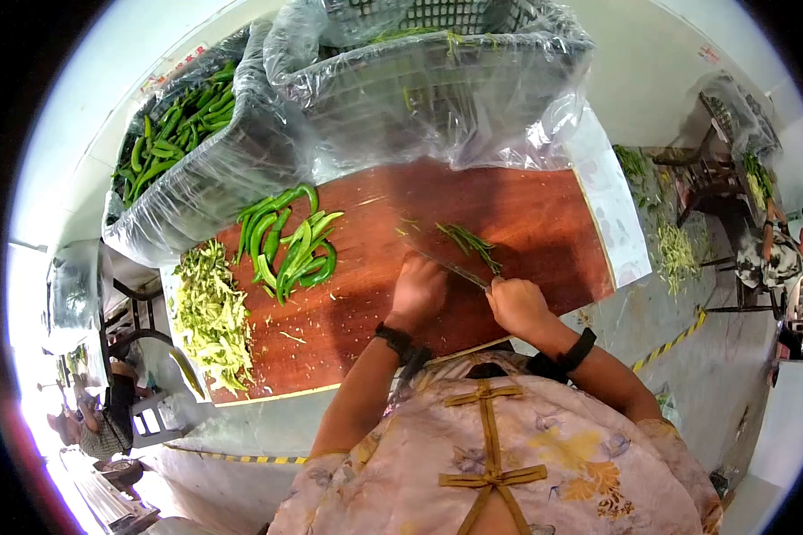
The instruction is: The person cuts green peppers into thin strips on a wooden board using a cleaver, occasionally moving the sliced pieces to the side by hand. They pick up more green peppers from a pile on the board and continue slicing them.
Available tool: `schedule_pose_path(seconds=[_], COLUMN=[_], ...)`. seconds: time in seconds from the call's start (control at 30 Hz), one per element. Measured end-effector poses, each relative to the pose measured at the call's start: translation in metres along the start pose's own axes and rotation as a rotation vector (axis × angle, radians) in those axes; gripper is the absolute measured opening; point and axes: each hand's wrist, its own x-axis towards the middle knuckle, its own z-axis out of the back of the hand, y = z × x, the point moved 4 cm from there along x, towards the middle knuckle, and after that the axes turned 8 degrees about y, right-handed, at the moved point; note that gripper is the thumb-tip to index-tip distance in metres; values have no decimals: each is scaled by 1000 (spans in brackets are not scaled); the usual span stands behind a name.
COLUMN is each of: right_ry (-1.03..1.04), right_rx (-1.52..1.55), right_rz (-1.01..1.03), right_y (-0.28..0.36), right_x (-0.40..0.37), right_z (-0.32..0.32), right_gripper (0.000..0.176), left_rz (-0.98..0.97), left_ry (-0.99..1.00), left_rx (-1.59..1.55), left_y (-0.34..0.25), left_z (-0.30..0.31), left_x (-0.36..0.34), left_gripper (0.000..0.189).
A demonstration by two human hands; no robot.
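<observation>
In my right hand (516, 305) is the handle of a knife (460, 270). Its thin blade points up and to the left across the wooden board (366, 330). Close to the knife's tip, my left hand (418, 290) is slightly blurred, its fingers curled together; whatever they hold is hidden. Just beyond the blade lies a small bunch of thin green stems (469, 242), with a few loose bits nearer the left hand. Long green peppers (296, 250) are heaped on the board to the left. Further left sits a pile of pale green cut pieces (211, 325).
A plastic-lined crate of green peppers (180, 129) stands at the back left. Beside it, a larger plastic-lined basket (437, 102) borders the board's far edge. People sit at both sides, and pale scraps (675, 252) lie on the floor at the right.
</observation>
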Motion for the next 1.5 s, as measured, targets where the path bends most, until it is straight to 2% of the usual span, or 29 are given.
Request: schedule_pose_path(seconds=[0.23,0.37,0.57,0.63,0.73,0.8,0.87,1.13,1.33,1.4,1.5], right_ry=[42,65,-109,-60,-108,-89,11,24,76,-31,-71], right_rx=[-11,18,13,19,25,62,20,46,12,47,49], right_rz=[-33,-22,77,-2,4,-9,25,-12,21,46,42], right_y=[2,10,14,5,0,1,2,-3,9,12,16], right_x=[-1,14,60,63,44,24,7,-6,23,43,65], right_z=[1,-3,-8,-6,4,8,4,1,-6,-13,-9], right_gripper=[12,19,20,21,22,22,23,21,20,21,22], left_rz=[26,8,-4,-6,19,13,14,13,15,2,-6], left_ry=[-9,-23,-21,-49,-32,-52,-40,-6,-61,-48,-50], left_rx=[-14,-50,-81,-59,-106,33,24,-5,-37,-70,-64], left_y=[1,1,0,-1,-1,-5,-5,0,0,1,0], left_z=[1,1,3,4,5,7,7,1,2,2,4], left_x=[1,-1,2,1,3,2,2,1,0,1,1], left_gripper=[20,20,19,19,19,18,17,11,13,16,19])
